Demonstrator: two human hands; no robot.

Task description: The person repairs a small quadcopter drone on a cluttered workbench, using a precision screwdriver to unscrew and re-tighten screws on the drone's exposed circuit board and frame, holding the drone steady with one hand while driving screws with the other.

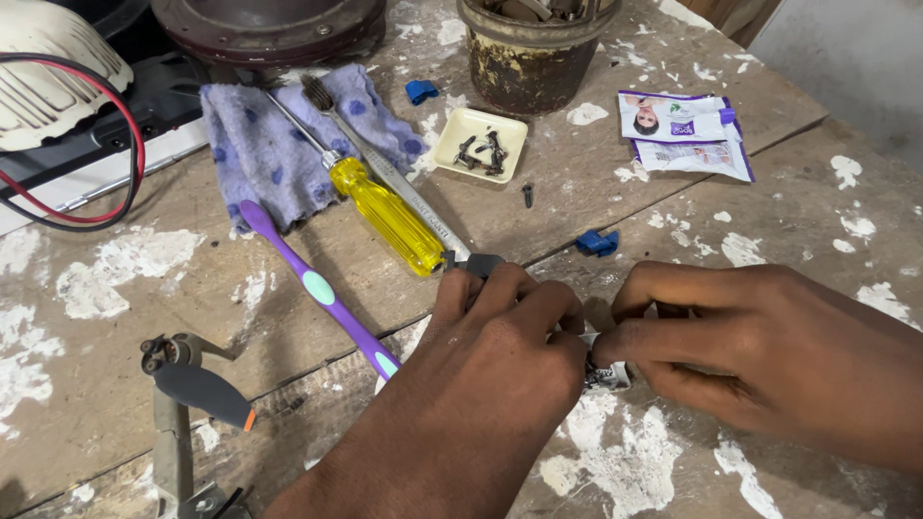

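Your left hand (pixel 500 332) and right hand (pixel 740 341) meet over a small white part (pixel 608 373) on the paint-flecked wooden bench (pixel 115 384).
Both hands pinch the part between closed fingertips, and the left also grips a grey tool (pixel 478 264). Behind them, largest to smallest: blue-spotted cloth (pixel 255 144), yellow-handled screwdriver (pixel 389 213), purple toothbrush (pixel 317 288), cream dish of screws (pixel 481 144), blue clip (pixel 597 243).

Soft, even daylight, fairly bright; no hard glare, only a mild sheen on the yellow screwdriver handle (pixel 389 217); the hands (pixel 500 327) cast faint, diffuse shadows on the counter (pixel 115 384); focus is sharp at centre; towards 11 o'clock things darken; slight wide-angle stretch at the edges.
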